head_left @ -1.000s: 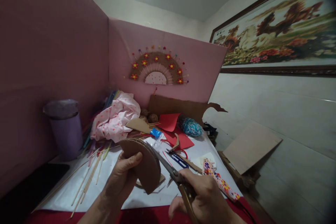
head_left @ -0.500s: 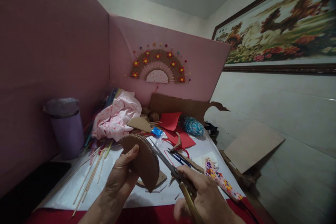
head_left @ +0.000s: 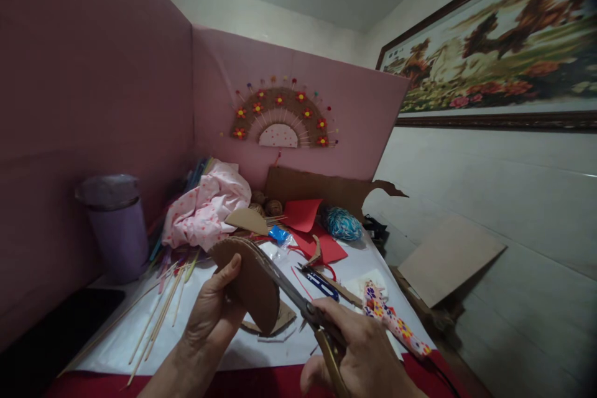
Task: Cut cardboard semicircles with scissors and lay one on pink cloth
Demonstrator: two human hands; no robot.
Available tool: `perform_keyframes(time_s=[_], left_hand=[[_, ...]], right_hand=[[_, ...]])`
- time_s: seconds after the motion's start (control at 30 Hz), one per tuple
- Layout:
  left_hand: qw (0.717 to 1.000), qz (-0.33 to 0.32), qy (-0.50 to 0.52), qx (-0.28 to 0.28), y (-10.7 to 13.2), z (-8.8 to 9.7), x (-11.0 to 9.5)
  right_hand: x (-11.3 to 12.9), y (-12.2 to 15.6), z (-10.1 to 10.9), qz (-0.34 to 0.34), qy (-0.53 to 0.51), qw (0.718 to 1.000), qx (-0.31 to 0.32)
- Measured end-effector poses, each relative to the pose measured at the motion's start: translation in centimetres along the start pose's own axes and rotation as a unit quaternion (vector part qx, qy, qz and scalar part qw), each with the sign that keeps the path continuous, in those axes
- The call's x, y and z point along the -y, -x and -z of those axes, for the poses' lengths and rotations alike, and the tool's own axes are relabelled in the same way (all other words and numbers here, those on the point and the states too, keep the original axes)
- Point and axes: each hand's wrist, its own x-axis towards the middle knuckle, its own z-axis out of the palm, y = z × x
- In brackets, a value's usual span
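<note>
My left hand (head_left: 215,308) grips a curved, layered piece of brown cardboard (head_left: 255,291), thumb pressed on its face and fingers behind it. In my right hand (head_left: 357,345) is a pair of scissors (head_left: 305,306) with dark blades and brass-coloured handles. The blades point up and left and lie along the cardboard's right edge; whether they bite into it I cannot tell. Below the held piece, a cardboard offcut (head_left: 282,318) rests on the white table cover, partly hidden. A blue utility knife (head_left: 319,282) lies just beyond the scissors.
Thin sticks (head_left: 161,317) and a purple tumbler (head_left: 119,230) stand at left. Behind lie pink spotted cloth (head_left: 208,205), red sheets (head_left: 302,214) and blue yarn (head_left: 342,224). A flower-patterned glue gun (head_left: 394,320) lies at right. A decorated cardboard arch (head_left: 280,99) hangs on the pink panel.
The scissor blades have come closer together and now sit against the cardboard's edge. The cardboard has shifted slightly up and left in my left hand.
</note>
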Motion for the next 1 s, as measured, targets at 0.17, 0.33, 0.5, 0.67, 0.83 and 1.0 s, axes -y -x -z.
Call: perform_keyframes(time_s=[0.17, 0.33, 0.5, 0.67, 0.83, 1.0], left_hand=[[1.0, 0.004, 0.008, 0.008, 0.1, -0.1, -0.1], [1.0, 0.009, 0.019, 0.019, 0.1, -0.1, -0.2], [0.999, 0.006, 0.016, 0.031, 0.4, -0.1, -0.1], [0.999, -0.002, 0.01, 0.038, 0.1, 0.1, 0.0], [0.999, -0.002, -0.001, 0.054, -0.2, 0.2, 0.2], [0.998, -0.011, -0.006, 0.057, 0.0, 0.3, 0.2]], right_hand=[[-0.2, 0.2, -0.7, 0.035, -0.002, 0.999, -0.031], [0.0, 0.3, -1.2, 0.049, 0.017, 0.996, -0.075], [-0.1, 0.6, -1.8, 0.055, 0.005, 0.994, -0.095], [-0.6, 0.7, -2.4, 0.051, -0.038, 0.992, -0.105], [-0.5, 0.4, -1.2, 0.002, -0.058, 0.997, -0.054], [0.1, 0.3, -0.2, 0.001, -0.049, 0.999, -0.012]])
